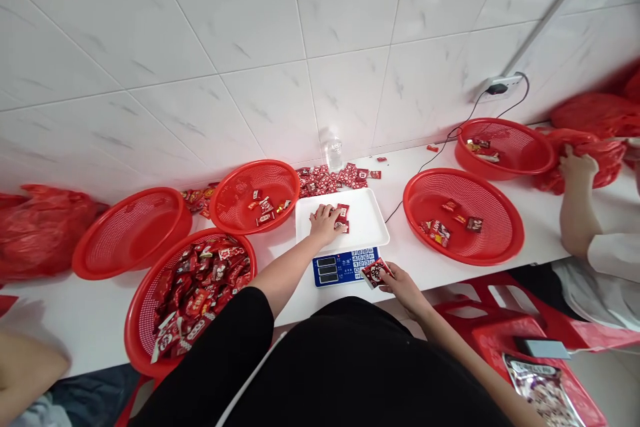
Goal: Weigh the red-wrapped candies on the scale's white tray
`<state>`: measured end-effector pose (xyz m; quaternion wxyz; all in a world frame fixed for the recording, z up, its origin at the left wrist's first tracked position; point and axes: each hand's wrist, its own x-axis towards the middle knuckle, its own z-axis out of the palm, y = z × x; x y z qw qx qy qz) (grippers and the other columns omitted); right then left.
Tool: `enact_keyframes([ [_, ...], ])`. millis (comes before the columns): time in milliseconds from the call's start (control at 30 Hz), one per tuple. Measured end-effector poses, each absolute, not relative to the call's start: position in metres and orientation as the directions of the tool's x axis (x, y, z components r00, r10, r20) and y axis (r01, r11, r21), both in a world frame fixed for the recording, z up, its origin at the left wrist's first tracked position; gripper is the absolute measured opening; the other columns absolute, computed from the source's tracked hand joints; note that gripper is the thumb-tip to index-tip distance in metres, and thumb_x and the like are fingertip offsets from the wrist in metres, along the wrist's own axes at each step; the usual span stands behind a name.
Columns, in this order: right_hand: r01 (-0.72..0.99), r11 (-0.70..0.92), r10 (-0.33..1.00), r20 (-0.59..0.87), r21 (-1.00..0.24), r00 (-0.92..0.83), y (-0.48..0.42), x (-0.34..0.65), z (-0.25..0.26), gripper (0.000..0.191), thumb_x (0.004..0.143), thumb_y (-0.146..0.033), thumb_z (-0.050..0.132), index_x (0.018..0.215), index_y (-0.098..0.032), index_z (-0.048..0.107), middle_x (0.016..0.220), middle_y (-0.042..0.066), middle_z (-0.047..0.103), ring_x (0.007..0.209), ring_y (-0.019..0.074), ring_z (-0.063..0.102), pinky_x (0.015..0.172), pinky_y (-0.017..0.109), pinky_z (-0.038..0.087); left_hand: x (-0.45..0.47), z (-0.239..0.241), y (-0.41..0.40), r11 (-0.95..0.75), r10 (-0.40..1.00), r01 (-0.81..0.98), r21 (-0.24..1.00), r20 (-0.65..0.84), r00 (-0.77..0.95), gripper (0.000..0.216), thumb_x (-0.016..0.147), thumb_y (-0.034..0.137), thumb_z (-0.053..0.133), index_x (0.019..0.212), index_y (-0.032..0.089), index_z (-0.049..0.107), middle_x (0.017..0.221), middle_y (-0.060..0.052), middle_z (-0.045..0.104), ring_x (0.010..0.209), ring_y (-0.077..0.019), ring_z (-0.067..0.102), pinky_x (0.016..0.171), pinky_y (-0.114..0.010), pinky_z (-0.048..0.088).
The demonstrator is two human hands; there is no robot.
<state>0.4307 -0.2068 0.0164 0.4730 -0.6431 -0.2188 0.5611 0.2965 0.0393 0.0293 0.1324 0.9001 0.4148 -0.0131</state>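
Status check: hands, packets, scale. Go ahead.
Left hand flat on candy packets on scale tray. Right hand pinching one red packet beside keypad. Nothing blocking the tray.

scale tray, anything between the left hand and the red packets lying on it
Nothing visible: the left hand already rests on the white scale tray, fingertips on the small red packets. The right hand holds another red packet by the keypad.

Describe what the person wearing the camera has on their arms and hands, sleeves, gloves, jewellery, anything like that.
Both hands are bare: no gloves show on the left hand or the right hand, and no rings, watch or bracelets can be made out. The left arm has a short black sleeve ending near the elbow, with the forearm uncovered. The right forearm is uncovered too; its sleeve is out of view. The top is plain black, without markings.
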Motion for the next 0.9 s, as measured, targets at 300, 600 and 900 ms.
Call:
enact_keyframes([
  [300,-0.221,-0.467,0.833,-0.51,-0.856,0.215,-0.202,0.438,0.024,0.034,0.079,-0.049,0.062,0.107,-0.03,0.066,0.107,0.004,0.075,0.102,0.028,0.07,0.087,0.043,0.056,0.292,0.023,0.039,-0.604,0.737,0.755,0.255,-0.183,0.651,0.069,0.089,0.06,0.049,0.152,0.032,0.038,0.163,-0.007,0.02,0.15,-0.0354,0.006,0.116,-0.064,0.004],
  [600,-0.194,-0.472,0.852,-0.502,-0.86,0.151,-0.193,0.457,0.023,0.033,0.079,-0.049,0.062,0.105,-0.03,0.067,0.104,0.003,0.076,0.101,0.028,0.07,0.087,0.043,0.057,0.293,0.029,0.029,-0.595,0.735,0.75,0.291,-0.182,0.654,0.075,0.091,0.058,0.048,0.156,0.025,0.031,0.165,-0.008,0.017,0.152,-0.0327,0.001,0.119,-0.059,-0.002],
  [900,-0.292,-0.387,0.881,-0.444,-0.875,0.163,-0.182,0.493,0.042,0.036,0.078,-0.053,0.064,0.107,-0.032,0.065,0.101,0.003,0.076,0.094,0.028,0.072,0.086,0.045,0.058,0.305,0.062,0.013,-0.329,0.937,0.693,0.642,0.13,0.324,0.049,0.096,0.037,0.049,0.142,0.021,0.047,0.146,-0.013,0.049,0.145,-0.0271,0.031,0.12,-0.048,0.022],
])
